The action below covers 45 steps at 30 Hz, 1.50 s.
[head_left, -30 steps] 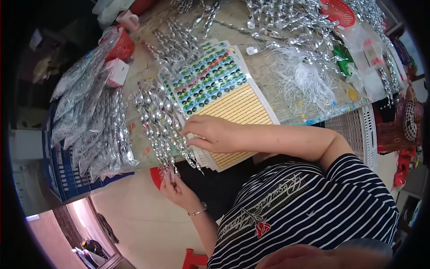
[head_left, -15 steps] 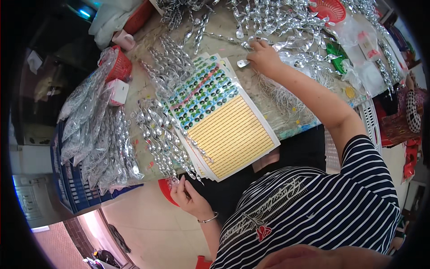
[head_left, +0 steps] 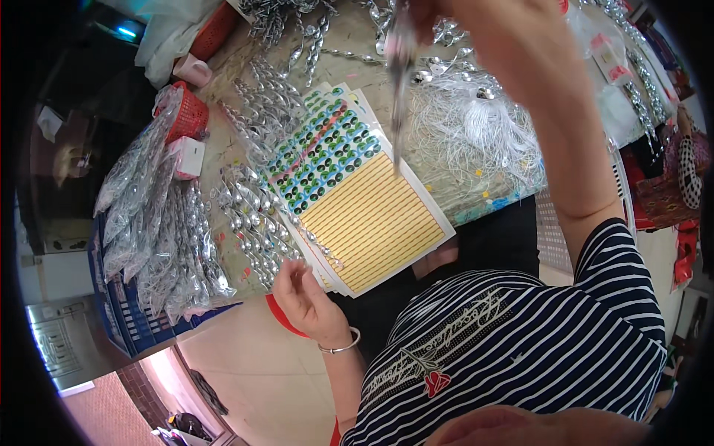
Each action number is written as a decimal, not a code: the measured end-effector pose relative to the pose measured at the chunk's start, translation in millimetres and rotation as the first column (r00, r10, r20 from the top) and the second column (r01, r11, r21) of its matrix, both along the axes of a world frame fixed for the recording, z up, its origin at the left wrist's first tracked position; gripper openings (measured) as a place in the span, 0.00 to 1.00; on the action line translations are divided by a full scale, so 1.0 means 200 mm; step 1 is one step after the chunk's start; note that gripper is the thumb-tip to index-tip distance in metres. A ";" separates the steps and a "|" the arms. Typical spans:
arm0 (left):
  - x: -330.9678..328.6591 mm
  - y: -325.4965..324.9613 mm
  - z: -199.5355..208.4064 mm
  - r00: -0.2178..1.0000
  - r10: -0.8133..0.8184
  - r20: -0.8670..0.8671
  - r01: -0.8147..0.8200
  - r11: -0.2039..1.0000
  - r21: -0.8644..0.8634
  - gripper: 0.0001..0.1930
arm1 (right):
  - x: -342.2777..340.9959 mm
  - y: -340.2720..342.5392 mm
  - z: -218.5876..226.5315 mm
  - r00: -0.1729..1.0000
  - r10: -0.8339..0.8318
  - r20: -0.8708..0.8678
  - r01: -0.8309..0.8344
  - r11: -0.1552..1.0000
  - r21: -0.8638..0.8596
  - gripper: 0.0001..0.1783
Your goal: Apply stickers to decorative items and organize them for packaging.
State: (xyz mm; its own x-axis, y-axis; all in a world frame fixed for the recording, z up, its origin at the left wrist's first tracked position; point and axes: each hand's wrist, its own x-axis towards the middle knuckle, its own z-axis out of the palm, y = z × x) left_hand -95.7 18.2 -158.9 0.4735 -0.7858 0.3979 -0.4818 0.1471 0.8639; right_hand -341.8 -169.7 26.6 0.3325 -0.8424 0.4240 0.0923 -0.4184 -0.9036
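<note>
From my right hand point(head_left: 483, 24), raised near the top of the view, a silver twisted strip point(head_left: 401, 74) hangs down, smeared by motion. My right fingers are closed on its upper part, partly cut off by the frame edge. My left hand point(head_left: 306, 301) is at the table's near edge, fingers loosely curled and apart, holding nothing I can see. It is beside a row of silver spiral strips point(head_left: 256, 215) and the lower left corner of a stack of sticker sheets point(head_left: 379, 230). The top sheet has green-and-blue round stickers above yellow striped rows.
Bagged silver spirals point(head_left: 160, 245) lie over a blue crate point(head_left: 123, 320) at left. A red basket point(head_left: 186, 111), a white box point(head_left: 187, 158) and a pink mug point(head_left: 193, 70) stand on the table. White threads point(head_left: 483, 134) are heaped right of the sheets.
My right hand has risen from the far pile toward the camera, lifting a silver twisted strip. My left hand has moved slightly up, and its fingers have shifted.
</note>
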 end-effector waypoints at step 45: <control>-0.25 -0.09 0.02 0.650 -0.440 -0.620 0.713 0.636 0.296 0.19 | 0.09 0.48 -0.74 0.848 0.459 -0.266 -0.256 0.792 0.554 0.08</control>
State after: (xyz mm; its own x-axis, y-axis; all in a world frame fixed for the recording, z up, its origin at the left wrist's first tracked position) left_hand -146.5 -0.7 -154.7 -0.1478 -0.9603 -0.2366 0.0198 -0.2421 0.9701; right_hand -324.7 -72.8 -120.6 0.6944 -0.6851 -0.2201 -0.2347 0.0736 -0.9693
